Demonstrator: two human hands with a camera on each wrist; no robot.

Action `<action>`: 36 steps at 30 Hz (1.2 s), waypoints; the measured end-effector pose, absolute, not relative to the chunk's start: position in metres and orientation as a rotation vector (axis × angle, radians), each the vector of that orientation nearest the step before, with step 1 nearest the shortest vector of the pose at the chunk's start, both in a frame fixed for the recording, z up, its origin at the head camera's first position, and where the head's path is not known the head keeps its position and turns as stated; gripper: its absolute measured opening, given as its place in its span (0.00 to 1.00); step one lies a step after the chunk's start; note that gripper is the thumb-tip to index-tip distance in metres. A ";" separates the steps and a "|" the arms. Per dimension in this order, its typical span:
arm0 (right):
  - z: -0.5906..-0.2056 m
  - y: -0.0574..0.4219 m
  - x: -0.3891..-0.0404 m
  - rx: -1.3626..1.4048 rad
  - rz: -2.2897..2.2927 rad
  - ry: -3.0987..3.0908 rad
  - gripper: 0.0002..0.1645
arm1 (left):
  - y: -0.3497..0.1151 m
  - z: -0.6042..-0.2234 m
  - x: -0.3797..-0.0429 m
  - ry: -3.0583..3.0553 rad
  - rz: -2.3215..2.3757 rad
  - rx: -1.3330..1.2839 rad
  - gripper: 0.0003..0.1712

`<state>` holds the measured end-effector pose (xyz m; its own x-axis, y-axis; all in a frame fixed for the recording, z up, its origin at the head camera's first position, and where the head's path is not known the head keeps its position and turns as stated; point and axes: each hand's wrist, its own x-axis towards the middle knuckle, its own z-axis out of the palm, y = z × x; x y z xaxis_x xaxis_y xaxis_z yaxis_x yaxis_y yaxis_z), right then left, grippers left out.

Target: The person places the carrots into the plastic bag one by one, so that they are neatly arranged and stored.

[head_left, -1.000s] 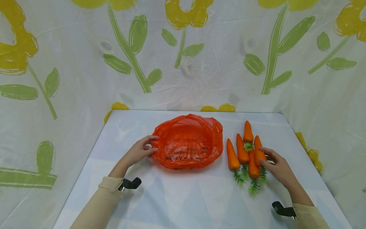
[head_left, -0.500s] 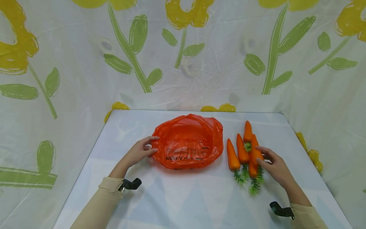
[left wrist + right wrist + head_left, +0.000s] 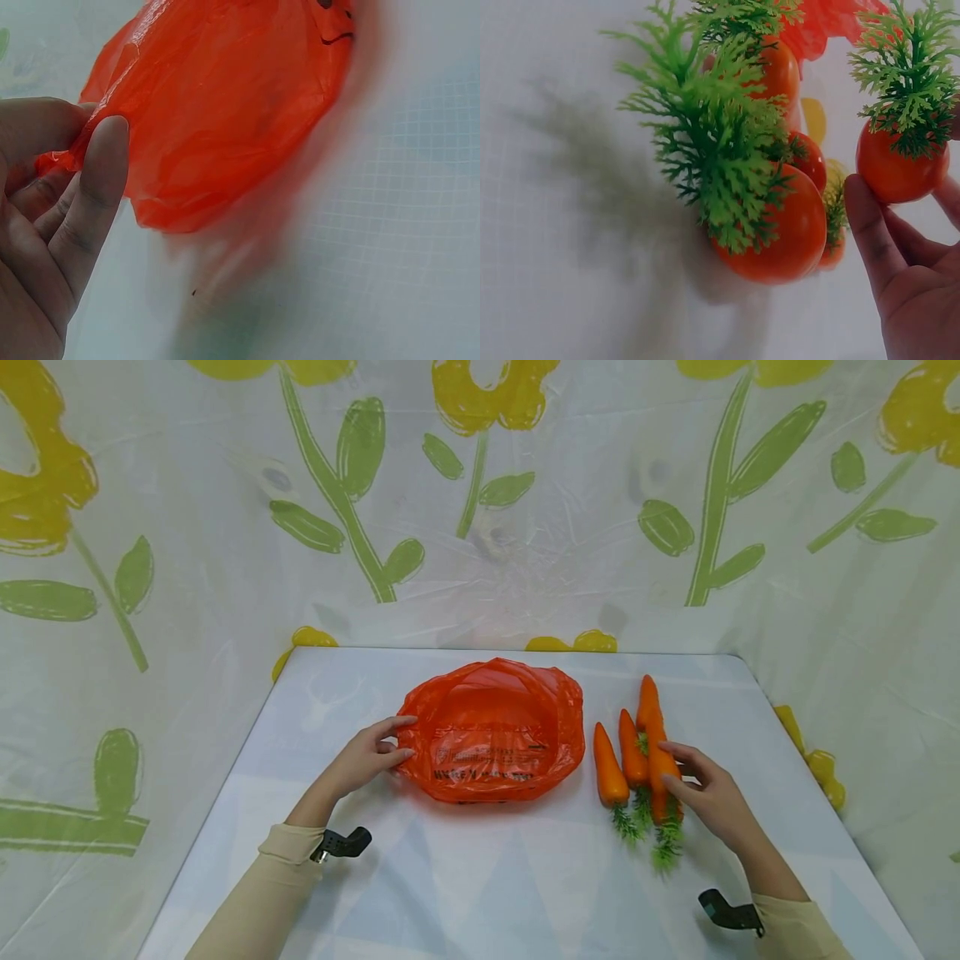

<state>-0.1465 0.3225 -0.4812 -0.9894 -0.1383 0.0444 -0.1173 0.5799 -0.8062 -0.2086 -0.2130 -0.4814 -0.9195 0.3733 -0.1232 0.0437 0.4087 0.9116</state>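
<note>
An orange-red plastic bag (image 3: 567, 727) stands with its mouth spread on the table, dark print showing on it. My left hand (image 3: 363, 763) pinches the bag's left edge; the left wrist view shows thumb and fingers gathering the thin film (image 3: 225, 112). To the right, my right hand (image 3: 711, 792) holds an orange carrot (image 3: 657, 745) by its side. In the right wrist view this carrot (image 3: 902, 169), topped with green leaves, sits between thumb and fingers above the others. Several more carrots (image 3: 611, 777) lie grouped beside the bag, partly hidden by the held one.
White table (image 3: 480, 877) with pale blue triangles runs under everything. Behind it hangs a curtain (image 3: 570, 552) printed with yellow flowers and green leaves. A black camera mount (image 3: 345, 842) sticks out at the left wrist, another black mount (image 3: 727, 912) at the right.
My right hand has moved left with the carrot, which now overlaps the other carrots in the head view. The left hand and bag have stayed in place.
</note>
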 end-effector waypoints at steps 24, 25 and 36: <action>-0.473 0.304 -0.151 -0.301 -1.450 2.743 0.30 | -0.215 -0.480 -0.207 2.338 1.545 0.368 0.34; -0.472 0.303 -0.151 -0.302 -1.455 2.737 0.30 | -0.215 -0.480 -0.206 2.337 1.548 0.368 0.34; -0.463 0.296 -0.153 -0.303 -1.482 2.707 0.30 | -0.215 -0.481 -0.207 2.337 1.546 0.374 0.34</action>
